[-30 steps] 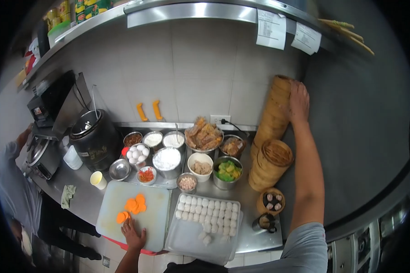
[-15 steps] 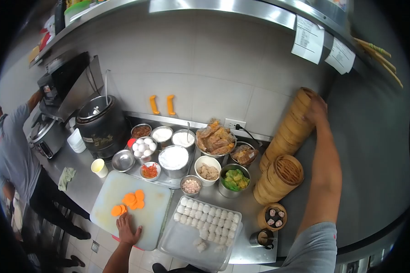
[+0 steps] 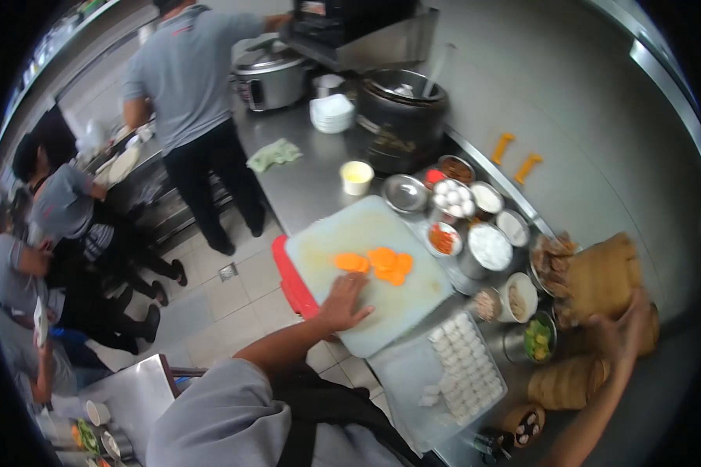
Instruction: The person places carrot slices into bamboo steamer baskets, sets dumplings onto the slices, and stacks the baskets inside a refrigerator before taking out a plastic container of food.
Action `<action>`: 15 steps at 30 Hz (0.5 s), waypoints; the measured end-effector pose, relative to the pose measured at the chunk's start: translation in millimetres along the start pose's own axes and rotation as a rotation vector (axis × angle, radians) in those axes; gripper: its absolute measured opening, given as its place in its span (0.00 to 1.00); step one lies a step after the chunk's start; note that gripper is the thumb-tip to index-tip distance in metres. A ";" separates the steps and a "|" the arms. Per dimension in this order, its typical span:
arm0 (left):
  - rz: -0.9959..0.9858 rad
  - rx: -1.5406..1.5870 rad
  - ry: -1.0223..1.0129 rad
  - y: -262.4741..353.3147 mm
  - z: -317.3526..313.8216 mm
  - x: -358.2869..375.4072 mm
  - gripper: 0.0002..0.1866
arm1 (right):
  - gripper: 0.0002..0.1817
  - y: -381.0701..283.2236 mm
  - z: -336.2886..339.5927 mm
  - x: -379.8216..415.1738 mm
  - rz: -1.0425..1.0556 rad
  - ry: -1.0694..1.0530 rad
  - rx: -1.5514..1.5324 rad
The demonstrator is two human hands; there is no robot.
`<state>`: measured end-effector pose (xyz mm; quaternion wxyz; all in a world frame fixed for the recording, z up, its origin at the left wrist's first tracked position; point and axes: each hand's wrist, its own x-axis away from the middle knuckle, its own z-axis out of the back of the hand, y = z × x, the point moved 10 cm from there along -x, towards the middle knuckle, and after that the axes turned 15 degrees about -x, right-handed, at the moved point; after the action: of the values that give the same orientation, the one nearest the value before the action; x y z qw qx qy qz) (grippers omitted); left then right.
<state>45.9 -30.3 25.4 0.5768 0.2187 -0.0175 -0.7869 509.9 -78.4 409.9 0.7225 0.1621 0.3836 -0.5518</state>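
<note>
My left hand [image 3: 346, 304] rests with its fingers apart on the pale cutting board [image 3: 319, 241], just below several orange carrot slices [image 3: 383, 265]. At the right, my right hand [image 3: 625, 325] grips a bamboo steamer stack [image 3: 604, 274], which is tilted and smeared by motion. More bamboo steamers [image 3: 566, 383] stand below it. A clear tray holds rows of white dumplings [image 3: 466, 363] to the right of the board. Near my right arm sits a small steamer with dark and pale pieces [image 3: 524, 425].
Bowls of eggs [image 3: 453, 198], white powder [image 3: 490, 247] and greens [image 3: 537, 339] line the counter's back. A black pot [image 3: 401, 121], yellow cup [image 3: 357, 178] and green cloth [image 3: 274, 155] are beyond the board. Several people stand left, one [image 3: 191, 78] at the counter.
The view has swung left, bringing more people into sight. The gripped steamers have left their upright column and are tilted over the counter. My left hand remains on the board by the carrots.
</note>
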 end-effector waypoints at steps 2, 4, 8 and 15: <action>0.014 0.229 0.147 -17.7 9.1 3.0 0.33 | 0.42 -74.4 -91.6 11.5 -0.076 -0.386 -0.385; 0.068 0.313 0.227 -42.9 21.6 0.1 0.29 | 0.41 -164.1 -162.1 30.4 0.050 -0.454 -0.463; 0.314 0.622 0.439 -164.6 49.5 -9.8 0.27 | 0.35 -328.4 -304.1 33.2 0.238 -0.653 -0.617; 0.568 0.871 0.338 -358.4 50.4 -48.7 0.36 | 0.28 -464.3 -548.7 -0.8 0.270 -0.640 -0.672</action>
<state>-283.4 122.6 -13.5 0.6175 0.5474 -0.3075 -0.4739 -124.2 125.9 140.0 0.8819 -0.2099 0.2748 -0.3205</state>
